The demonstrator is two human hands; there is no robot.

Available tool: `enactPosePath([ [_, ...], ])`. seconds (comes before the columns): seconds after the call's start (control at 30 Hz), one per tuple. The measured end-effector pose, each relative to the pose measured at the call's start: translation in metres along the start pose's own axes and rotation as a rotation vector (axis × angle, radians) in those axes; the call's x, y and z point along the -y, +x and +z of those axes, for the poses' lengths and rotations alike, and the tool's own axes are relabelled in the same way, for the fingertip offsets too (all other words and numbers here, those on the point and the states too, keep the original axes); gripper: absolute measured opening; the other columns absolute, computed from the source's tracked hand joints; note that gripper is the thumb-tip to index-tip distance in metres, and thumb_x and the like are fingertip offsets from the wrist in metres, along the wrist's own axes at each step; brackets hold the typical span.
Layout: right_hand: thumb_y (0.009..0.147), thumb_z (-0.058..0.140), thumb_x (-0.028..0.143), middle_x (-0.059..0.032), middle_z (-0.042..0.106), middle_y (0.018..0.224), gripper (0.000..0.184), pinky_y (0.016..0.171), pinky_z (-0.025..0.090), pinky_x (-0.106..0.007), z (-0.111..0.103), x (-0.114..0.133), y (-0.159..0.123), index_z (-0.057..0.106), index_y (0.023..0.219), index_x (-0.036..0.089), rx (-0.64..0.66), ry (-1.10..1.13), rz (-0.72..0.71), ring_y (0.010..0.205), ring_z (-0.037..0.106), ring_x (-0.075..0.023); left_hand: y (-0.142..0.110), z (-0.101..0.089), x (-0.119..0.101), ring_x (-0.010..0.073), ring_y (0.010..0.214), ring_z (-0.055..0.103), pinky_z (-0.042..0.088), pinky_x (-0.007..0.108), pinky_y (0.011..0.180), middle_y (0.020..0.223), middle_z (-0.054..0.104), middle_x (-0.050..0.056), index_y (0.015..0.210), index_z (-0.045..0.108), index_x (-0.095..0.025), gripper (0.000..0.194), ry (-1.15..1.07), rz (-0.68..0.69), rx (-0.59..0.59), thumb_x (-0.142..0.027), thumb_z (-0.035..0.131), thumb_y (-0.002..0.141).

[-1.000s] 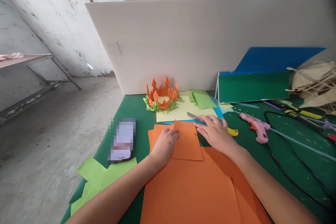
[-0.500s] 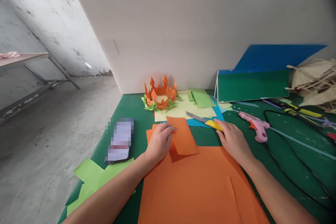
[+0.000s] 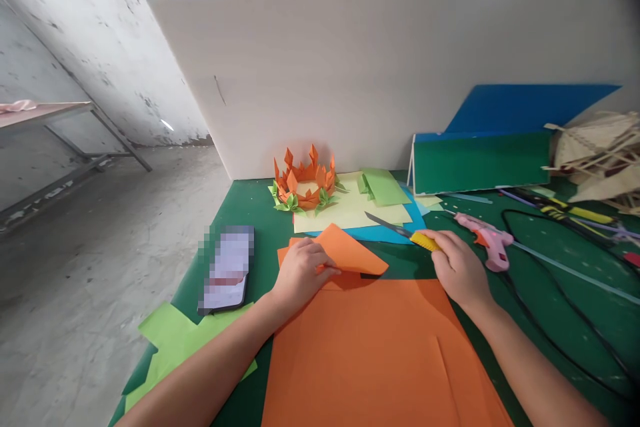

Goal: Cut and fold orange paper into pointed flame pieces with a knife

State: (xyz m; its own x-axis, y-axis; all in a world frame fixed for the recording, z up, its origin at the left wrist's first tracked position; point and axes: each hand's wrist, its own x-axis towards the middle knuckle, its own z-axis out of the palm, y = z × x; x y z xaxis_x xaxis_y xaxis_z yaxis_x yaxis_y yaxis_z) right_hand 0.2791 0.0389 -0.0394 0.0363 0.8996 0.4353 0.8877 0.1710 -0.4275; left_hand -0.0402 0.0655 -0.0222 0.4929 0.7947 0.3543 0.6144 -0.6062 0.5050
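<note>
My left hand [image 3: 306, 272] pinches the near edge of a folded piece of orange paper [image 3: 353, 252], which tilts up above the table. Its fingers are closed on that edge. In my right hand [image 3: 460, 268] is a utility knife with a yellow handle [image 3: 424, 241] and its long blade [image 3: 387, 223] out, pointing to the far left. Below both hands lies a large orange sheet [image 3: 370, 353]. Another orange piece [image 3: 283, 257] shows partly behind my left hand. An orange paper crown [image 3: 305, 180] with green leaves stands at the back.
Left of my hands lie a phone [image 3: 230, 267] and green paper pieces [image 3: 175, 340]. A pink glue gun [image 3: 485, 240] with its cord lies to the right. Yellow sheets [image 3: 325, 220] and folded green paper [image 3: 384, 187] lie behind. A white board [image 3: 350, 80] stands along the back.
The orange paper in my left hand has turned and folded over, its corner now pointing right. My right hand has moved slightly right with the utility knife, away from the paper.
</note>
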Motion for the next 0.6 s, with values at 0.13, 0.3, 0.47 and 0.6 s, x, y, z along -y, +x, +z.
enactPosePath([
  [0.13, 0.085, 0.031, 0.016, -0.008, 0.066, 0.107, 0.045, 0.076, 0.05, -0.038, 0.0002, -0.0056, -0.0021, 0.066, 0.112, 0.025, 0.002, 0.167, 0.014, 0.098, 0.062, -0.0286, 0.0023, 0.0004, -0.0003, 0.0141, 0.061, 0.054, 0.039, 0.026, 0.056, 0.064, 0.063, -0.001, 0.058, 0.062, -0.018, 0.036, -0.228, -0.297, 0.078, -0.047, 0.077, 0.073],
  [0.3, 0.083, 0.033, 0.016, -0.0075, 0.065, 0.106, 0.036, 0.08, 0.049, -0.035, 0.0015, -0.0078, -0.0027, 0.064, 0.099, 0.024, 0.037, 0.291, -0.012, 0.1, 0.062, -0.0272, 0.0058, 0.0023, 0.0032, 0.0108, 0.054, 0.046, 0.032, 0.023, 0.051, 0.058, 0.055, -0.003, 0.054, 0.055, -0.017, 0.046, -0.353, -0.377, 0.108, -0.055, 0.068, 0.077],
  [0.47, 0.083, 0.034, 0.017, -0.0079, 0.065, 0.106, 0.034, 0.082, 0.049, -0.037, 0.0014, -0.0053, -0.0025, 0.063, 0.098, 0.024, 0.039, 0.321, -0.01, 0.102, 0.061, -0.0277, 0.0074, 0.0057, 0.0069, 0.0107, 0.05, 0.042, 0.029, 0.024, 0.051, 0.049, 0.047, -0.003, 0.05, 0.043, -0.018, 0.054, -0.327, -0.359, 0.114, -0.055, 0.05, 0.089],
  [0.6, 0.083, 0.034, 0.016, -0.008, 0.066, 0.105, 0.034, 0.083, 0.049, -0.038, -0.0005, -0.0027, -0.0025, 0.063, 0.098, 0.024, 0.031, 0.329, -0.006, 0.101, 0.062, -0.0279, 0.007, 0.0093, 0.006, 0.0118, 0.054, 0.043, 0.029, 0.025, 0.053, 0.053, 0.047, -0.003, 0.05, 0.039, -0.018, 0.051, -0.277, -0.343, 0.121, -0.049, 0.053, 0.089],
])
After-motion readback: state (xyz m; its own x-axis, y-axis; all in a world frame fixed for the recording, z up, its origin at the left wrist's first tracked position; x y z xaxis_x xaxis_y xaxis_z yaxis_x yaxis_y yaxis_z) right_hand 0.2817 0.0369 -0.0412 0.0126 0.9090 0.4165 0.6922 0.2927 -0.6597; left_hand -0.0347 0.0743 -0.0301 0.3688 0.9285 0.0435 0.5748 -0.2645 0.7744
